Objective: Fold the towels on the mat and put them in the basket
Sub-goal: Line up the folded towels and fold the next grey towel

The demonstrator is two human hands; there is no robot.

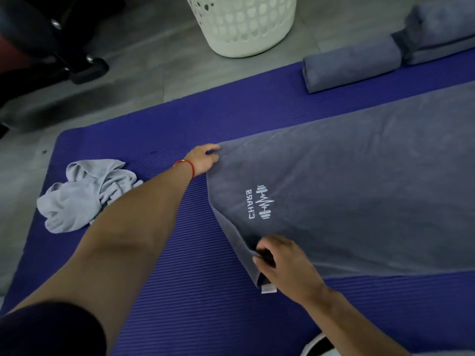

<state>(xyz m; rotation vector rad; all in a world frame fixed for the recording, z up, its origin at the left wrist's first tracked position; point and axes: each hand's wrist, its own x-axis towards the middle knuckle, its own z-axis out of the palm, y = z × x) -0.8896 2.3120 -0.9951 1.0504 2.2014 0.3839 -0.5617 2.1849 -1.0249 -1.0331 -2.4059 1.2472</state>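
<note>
Grey towel point(359, 176) spread flat on mat point(180, 278), long axis running right. Far corner pinched by left hand point(204, 159), near corner gripped by right hand point(282, 260). Basket point(244, 27) beyond mat.

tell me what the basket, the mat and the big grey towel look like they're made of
Basket: looks like moulded plastic, off-white and smooth, with regular punched holes.
Mat: probably foam, matte purple with fine ribs across it.
Big grey towel: soft cloth, perhaps microfibre, matte, creasing under both hands, with a stitched or printed white logo.
</note>
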